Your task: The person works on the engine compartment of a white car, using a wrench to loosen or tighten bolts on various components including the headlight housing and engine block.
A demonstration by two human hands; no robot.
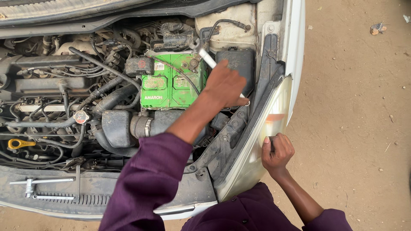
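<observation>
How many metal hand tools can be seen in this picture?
3. A spanner in the left hand over the green battery; a T-handle wrench and a ratchet bar on the front panel. Others may be hidden.

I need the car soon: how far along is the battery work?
Early. Done: bonnet up, green battery exposed. In hand: the left hand holds a silver spanner at the battery's rear edge, while the right hand grips the headlight. Left: the battery sits in place, a cable crossing its top; a T-handle wrench lies unused on the front panel.
</observation>
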